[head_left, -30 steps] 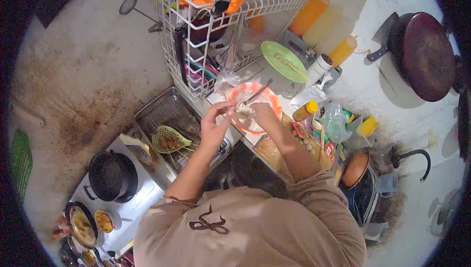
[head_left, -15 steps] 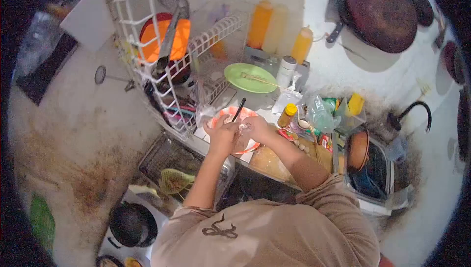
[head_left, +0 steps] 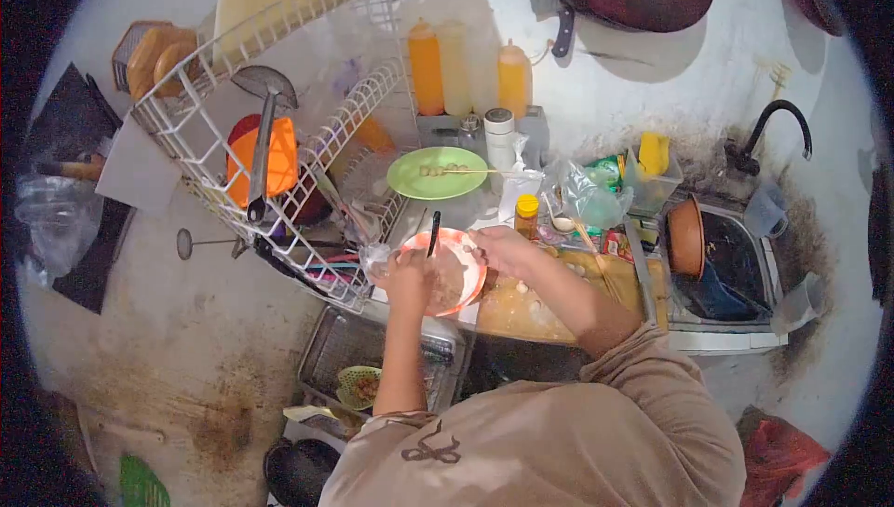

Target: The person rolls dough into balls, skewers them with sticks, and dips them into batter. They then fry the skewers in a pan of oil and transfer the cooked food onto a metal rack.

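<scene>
A white bowl point(head_left: 449, 305) with an orange rim holds a greyish-pink paste. A black-handled utensil point(head_left: 435, 233) stands up in it. My left hand point(head_left: 410, 276) is closed over the bowl's left rim; its fingertips are partly hidden. At the right rim, my right hand point(head_left: 507, 252) has its fingers pinched together, and anything between them is too small to name. Behind the bowl lies a green plate point(head_left: 414, 183) with a skewer of small balls point(head_left: 445, 170). Small pale balls point(head_left: 521, 286) lie on the wooden cutting board point(head_left: 503, 318) beneath my right forearm.
A white wire dish rack point(head_left: 349, 102) rises at left. Right of the plate stand a white bottle point(head_left: 500, 139) and a yellow-capped jar point(head_left: 526, 218). Farther right are a plastic bag point(head_left: 573, 192), a sink point(head_left: 740, 260) and a brown pot point(head_left: 686, 237). Sauce bottles point(head_left: 426, 69) line the back.
My hands have moved apart: the left is now over the left rim, the right has drawn back to the right rim. The camera view has shifted.
</scene>
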{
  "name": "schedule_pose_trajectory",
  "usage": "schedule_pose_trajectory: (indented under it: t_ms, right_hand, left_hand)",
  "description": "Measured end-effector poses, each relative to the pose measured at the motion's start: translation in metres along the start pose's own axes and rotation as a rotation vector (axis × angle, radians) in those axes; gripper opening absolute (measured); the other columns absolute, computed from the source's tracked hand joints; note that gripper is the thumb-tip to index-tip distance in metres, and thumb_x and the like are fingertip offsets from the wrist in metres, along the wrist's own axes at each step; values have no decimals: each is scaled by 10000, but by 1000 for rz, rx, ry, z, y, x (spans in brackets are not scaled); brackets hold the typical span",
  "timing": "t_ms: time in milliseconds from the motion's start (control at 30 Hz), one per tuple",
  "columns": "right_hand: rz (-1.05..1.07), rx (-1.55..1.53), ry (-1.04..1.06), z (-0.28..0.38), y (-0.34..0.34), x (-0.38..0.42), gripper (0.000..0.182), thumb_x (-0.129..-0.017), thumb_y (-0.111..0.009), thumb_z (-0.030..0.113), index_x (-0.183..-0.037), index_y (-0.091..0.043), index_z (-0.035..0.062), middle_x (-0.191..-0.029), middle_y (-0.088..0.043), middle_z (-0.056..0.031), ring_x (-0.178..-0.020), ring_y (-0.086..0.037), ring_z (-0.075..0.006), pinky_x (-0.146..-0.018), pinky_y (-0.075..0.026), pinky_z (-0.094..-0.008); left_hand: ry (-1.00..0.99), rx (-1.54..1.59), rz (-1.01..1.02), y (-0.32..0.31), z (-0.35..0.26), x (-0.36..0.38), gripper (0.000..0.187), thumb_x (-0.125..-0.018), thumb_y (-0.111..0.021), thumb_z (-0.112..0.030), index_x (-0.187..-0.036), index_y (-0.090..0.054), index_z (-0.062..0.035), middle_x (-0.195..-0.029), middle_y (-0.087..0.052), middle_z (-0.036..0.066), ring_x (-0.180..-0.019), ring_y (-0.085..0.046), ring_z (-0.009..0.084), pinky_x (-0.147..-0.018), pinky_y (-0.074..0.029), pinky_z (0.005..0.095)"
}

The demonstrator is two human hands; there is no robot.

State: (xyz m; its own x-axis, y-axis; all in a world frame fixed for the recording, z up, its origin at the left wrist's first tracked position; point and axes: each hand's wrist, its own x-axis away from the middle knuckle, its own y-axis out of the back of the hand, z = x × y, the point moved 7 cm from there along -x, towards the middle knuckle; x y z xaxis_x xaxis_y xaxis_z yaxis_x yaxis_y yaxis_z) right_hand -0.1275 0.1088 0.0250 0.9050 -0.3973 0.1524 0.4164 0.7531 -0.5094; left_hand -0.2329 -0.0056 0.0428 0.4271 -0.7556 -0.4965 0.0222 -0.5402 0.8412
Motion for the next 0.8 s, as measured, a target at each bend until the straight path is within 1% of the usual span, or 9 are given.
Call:
schedule_pose_trajectory:
  t_ms: [100, 200, 233, 333, 367, 500, 600, 700, 800]
  right_hand:
    - [-38, -3, 50, 6, -3, 10, 135, -830, -509, 123, -865, -534, -4, -758, -528, -42, -621, -485, -105, -561, -415, -235]
    - [-71, 369, 204, 18, -24, 26, 163, -814, -526, 114, -907, -555, -17, -774, -552, -47, -651, -515, -116, -620, -438, -233]
    - [-141, 760, 452, 21, -29, 21, 188, -753, -553, 72, -929, -616, 57, -834, -593, -84, -707, -574, -182, -667, -452, -285]
    - [-198, 983, 806, 28, -69, 65, 153, -734, -561, 87, -867, -637, 87, -824, -588, -88, -731, -570, -204, -707, -445, -303]
    - [-185, 1248, 1020, 18, -71, 69, 150, -717, -575, 131, -840, -639, 75, -890, -579, -82, -799, -535, -243, -731, -428, -315]
    - [-345, 1259, 757, 27, -83, 99, 319, -702, -559, 157, -1016, -565, 104, -1078, -496, -82, -956, -412, -309, -842, -340, -425]
    - [-332, 1431, 998, 41, -82, 114, 432, -695, -546, 186, -1117, -490, 111, -1128, -460, -96, -1016, -382, -321, -870, -279, -480]
    - [-348, 1402, 1082, 69, -92, 138, 514, -659, -547, 187, -1157, -461, 93, -1188, -424, -112, -1100, -332, -346, -904, -244, -463]
    - [-222, 1728, 980, 35, -95, 115, 579, -643, -556, 187, -1196, -421, 87, -1249, -372, -112, -1182, -266, -332, -954, -173, -509]
  left_hand:
    - [7, 198, -51, 19, -8, -3, 418, -692, -615, -149, -1077, -509, -24, -1004, -545, 164, -1000, -469, 305, -882, -347, 396]
    - [141, 986, -232, 8, 1, -5, 418, -726, -609, -139, -1106, -490, -11, -1077, -524, 132, -1080, -413, 272, -910, -330, 355]
    - [250, 1432, -180, -5, -4, -8, 592, -786, -545, -365, -1205, -361, 10, -1238, -372, 187, -1140, -375, 282, -950, -308, 392]
    - [89, 2436, -87, 17, -60, -1, 651, -798, -482, -436, -1252, -291, -11, -1271, -328, 184, -1141, -372, 304, -934, -331, 396]
    - [63, 2419, -64, 14, -64, 0, 699, -806, -380, -519, -1278, -228, -27, -1290, -291, 189, -1151, -356, 327, -934, -333, 416]
    - [522, 2058, -275, -1, -59, 5, 637, -840, -310, -498, -1253, -248, -17, -1211, -374, 166, -1124, -384, 300, -940, -343, 431]
    - [778, 2245, -444, -9, -53, 13, 596, -860, -285, -472, -1252, -250, -23, -1218, -367, 160, -1124, -382, 283, -929, -359, 421]
    - [515, 2259, -150, -17, -71, 17, 590, -856, -266, -488, -1281, -229, -81, -1280, -332, 94, -1157, -336, 291, -962, -275, 472]
    - [90, 2360, -225, 43, -150, 30, 520, -858, -253, -471, -1304, -214, -208, -1338, -245, 34, -1223, -224, 282, -960, -206, 551]
